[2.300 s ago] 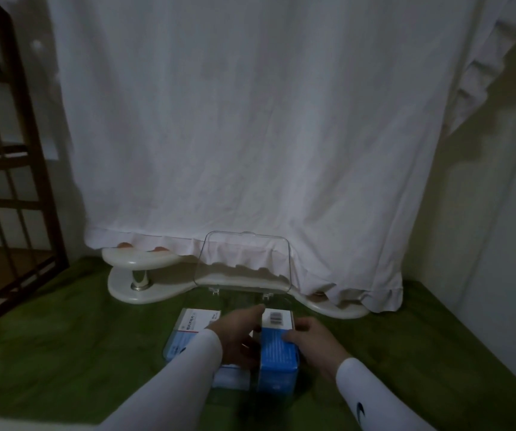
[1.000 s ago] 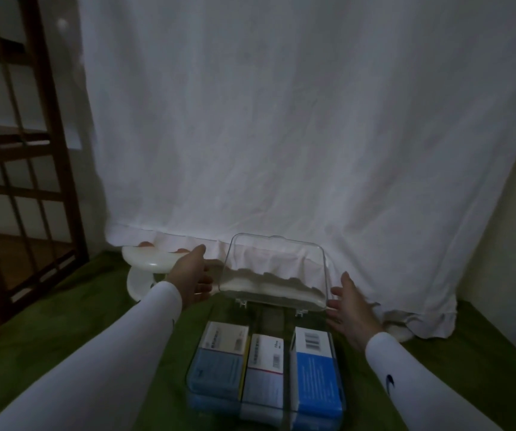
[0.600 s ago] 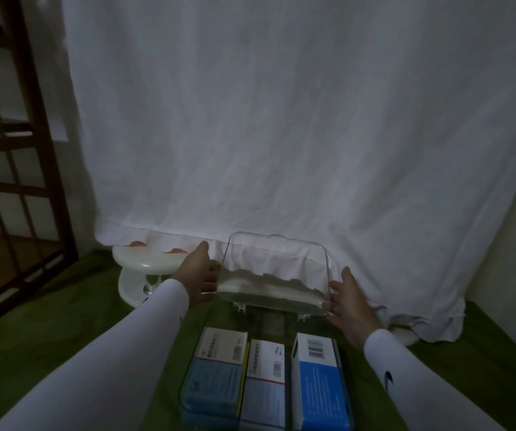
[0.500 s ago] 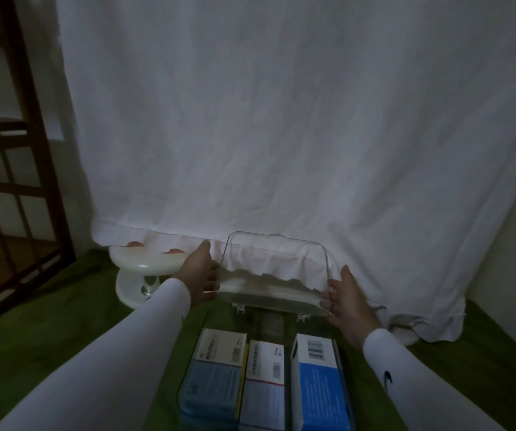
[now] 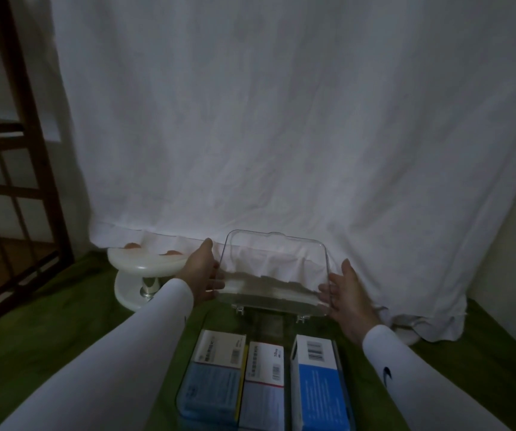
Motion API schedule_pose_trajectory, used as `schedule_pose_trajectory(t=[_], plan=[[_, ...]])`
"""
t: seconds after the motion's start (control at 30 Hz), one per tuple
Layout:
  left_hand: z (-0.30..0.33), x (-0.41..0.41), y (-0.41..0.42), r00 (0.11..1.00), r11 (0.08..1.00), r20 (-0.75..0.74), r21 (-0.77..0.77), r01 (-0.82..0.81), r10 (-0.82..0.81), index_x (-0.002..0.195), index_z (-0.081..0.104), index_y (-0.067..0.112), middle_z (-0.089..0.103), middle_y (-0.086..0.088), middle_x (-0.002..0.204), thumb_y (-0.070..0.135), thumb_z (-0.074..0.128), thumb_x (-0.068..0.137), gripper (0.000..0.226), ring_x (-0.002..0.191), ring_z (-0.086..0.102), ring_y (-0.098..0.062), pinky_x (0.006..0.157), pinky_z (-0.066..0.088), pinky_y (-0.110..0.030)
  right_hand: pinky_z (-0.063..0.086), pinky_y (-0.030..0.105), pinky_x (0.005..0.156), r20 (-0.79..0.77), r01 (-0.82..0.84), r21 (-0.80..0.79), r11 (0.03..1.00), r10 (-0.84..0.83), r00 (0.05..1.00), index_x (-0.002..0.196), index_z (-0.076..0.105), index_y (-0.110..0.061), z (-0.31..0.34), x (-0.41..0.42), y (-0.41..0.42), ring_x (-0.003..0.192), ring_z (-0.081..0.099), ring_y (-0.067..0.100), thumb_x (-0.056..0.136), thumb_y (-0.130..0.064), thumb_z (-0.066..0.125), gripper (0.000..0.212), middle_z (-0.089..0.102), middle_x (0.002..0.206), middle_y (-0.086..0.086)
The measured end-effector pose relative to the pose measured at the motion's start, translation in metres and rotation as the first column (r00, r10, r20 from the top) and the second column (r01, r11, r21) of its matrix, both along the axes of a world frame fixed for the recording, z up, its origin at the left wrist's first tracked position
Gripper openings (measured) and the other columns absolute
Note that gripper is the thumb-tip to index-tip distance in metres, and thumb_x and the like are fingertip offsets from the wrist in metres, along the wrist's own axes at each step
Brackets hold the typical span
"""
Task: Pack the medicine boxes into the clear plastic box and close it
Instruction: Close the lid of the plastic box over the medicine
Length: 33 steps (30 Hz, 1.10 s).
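The middle medicine box carries "10 mg" near the right edge of its white top face, above a small barcode. The blue box on the right shows a barcode on its white end, its digits too small to read. The left box bears dark print and a barcode, all illegible. The right sleeve has a dark swoosh-like logo.

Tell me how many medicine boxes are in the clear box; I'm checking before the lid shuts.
3, side by side: pale blue medicine box left, white medicine box middle, bright blue medicine box right. Any underneath would be hidden.
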State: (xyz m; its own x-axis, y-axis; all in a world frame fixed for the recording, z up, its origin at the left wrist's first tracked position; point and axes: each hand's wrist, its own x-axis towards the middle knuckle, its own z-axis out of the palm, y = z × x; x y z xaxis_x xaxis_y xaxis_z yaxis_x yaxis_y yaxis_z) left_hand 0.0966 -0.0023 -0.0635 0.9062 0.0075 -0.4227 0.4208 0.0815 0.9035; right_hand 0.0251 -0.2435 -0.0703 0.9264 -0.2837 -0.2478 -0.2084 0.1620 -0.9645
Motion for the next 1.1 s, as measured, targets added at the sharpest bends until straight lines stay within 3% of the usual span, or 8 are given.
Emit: schedule_pose_trajectory(t=[0.2,0.43,0.63,0.87,1.1], plan=[[0.010,-0.008,0.001,1.000,0.999,0.000,-0.017,0.029,-0.029,0.138,0.044,0.005,0.052,-0.017,0.135,0.060,0.031,0.094,0.071,0.121,0.051,-0.035,0.104,0.037,-0.048,0.035,0.046,0.111,0.015,0.005,-0.026,1.000,-0.004,1.000,0.146,0.036,-0.011,0.005,-0.003,0.000,0.129,0.047,0.033,0.097,-0.060,0.023,0.071,0.046,0.144,0.017],[0.021,-0.020,0.004,0.998,0.999,0.039,-0.032,0.040,-0.039,0.137,0.044,0.007,0.053,-0.015,0.123,0.061,0.028,0.094,0.071,0.112,0.049,-0.033,0.103,0.035,-0.047,0.028,0.047,0.113,0.042,-0.001,0.002,1.000,0.001,0.999,0.147,0.035,-0.013,0.018,-0.017,0.002,0.135,0.042,0.033,0.098,-0.058,0.023,0.067,0.044,0.148,0.015],[0.030,-0.039,0.008,0.996,0.998,0.072,-0.018,0.056,-0.055,0.143,0.040,0.010,0.039,-0.017,0.148,0.061,0.023,0.095,0.072,0.136,0.035,-0.036,0.112,0.025,-0.049,0.033,0.044,0.108,0.088,0.021,-0.053,0.998,-0.017,0.996,0.144,0.040,-0.016,0.025,-0.035,0.005,0.131,0.045,0.033,0.098,-0.058,0.021,0.066,0.048,0.145,0.013],[0.038,-0.069,0.015,0.994,1.000,0.105,-0.018,0.016,-0.014,0.138,0.048,0.011,0.046,-0.017,0.143,0.058,0.022,0.097,0.068,0.129,0.043,-0.035,0.106,0.032,-0.046,0.032,0.047,0.112,0.143,0.052,-0.128,0.990,-0.034,0.989,0.140,0.047,-0.016,0.031,-0.064,0.007,0.130,0.046,0.032,0.098,-0.060,0.019,0.067,0.049,0.143,0.014],[0.036,-0.094,0.026,0.995,0.998,0.100,-0.058,0.013,-0.007,0.136,0.050,0.008,0.054,-0.013,0.136,0.061,0.025,0.095,0.072,0.124,0.047,-0.033,0.109,0.031,-0.048,0.029,0.048,0.114,0.145,0.055,-0.071,0.996,-0.045,0.988,0.135,0.051,-0.012,0.033,-0.093,0.013,0.129,0.045,0.032,0.098,-0.058,0.021,0.066,0.051,0.140,0.014]])
